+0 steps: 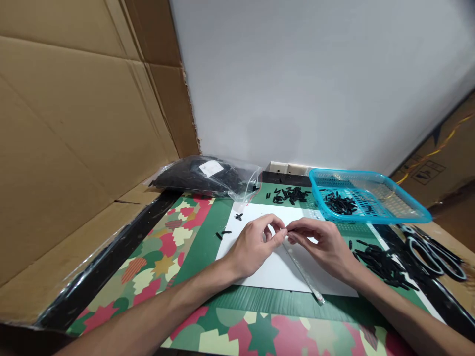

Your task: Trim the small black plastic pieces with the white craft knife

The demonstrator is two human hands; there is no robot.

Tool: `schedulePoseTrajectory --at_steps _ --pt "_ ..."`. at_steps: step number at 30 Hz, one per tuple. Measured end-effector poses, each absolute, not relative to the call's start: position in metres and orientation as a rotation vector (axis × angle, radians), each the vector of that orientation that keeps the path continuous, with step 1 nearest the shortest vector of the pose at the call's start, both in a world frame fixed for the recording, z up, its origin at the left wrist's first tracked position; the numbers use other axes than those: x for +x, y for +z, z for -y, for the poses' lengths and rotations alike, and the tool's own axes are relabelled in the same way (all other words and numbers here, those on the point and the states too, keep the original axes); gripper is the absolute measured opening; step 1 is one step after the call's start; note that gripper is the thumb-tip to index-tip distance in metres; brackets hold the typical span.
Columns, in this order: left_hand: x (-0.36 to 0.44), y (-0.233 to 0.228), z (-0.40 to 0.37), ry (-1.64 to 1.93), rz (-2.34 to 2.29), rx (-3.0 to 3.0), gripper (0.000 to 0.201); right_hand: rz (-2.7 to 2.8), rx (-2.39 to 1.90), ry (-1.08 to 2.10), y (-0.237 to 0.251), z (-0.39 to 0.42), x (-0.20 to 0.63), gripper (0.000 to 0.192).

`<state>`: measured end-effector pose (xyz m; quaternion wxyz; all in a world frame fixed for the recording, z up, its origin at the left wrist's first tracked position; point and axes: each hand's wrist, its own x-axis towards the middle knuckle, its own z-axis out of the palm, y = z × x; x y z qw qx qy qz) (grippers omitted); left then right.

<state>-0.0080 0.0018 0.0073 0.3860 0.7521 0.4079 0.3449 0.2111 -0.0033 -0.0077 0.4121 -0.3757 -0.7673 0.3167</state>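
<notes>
My left hand (256, 243) and my right hand (323, 245) meet fingertip to fingertip over a white sheet (276, 269). Together they pinch a small black piece (287, 232), mostly hidden by the fingers. Under my right hand a clear plastic ruler (305, 277) lies slanted across the sheet. A few loose black pieces (226, 228) lie at the sheet's left edge.
A blue plastic basket (386, 206) holding black pieces stands at the back right. More black pieces lie in a pile (384, 262) to the right and another pile (291, 194) behind the sheet. A clear bag of black parts (208, 177) sits at the back left. Scissors (432, 252) lie far right. Cardboard (74, 148) walls the left.
</notes>
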Motion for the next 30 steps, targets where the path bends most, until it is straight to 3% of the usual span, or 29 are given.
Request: schedulePoseTrajectory --at_steps 7,30 --pt "-0.005 0.005 -0.002 0.778 -0.907 1.785 0.037 1.573 -0.763 1.238 -0.016 0.006 0.208 0.027" --pt "-0.006 0.009 -0.005 0.929 -0.913 1.695 0.023 1.424 -0.705 1.091 -0.013 0.002 0.209 0.01"
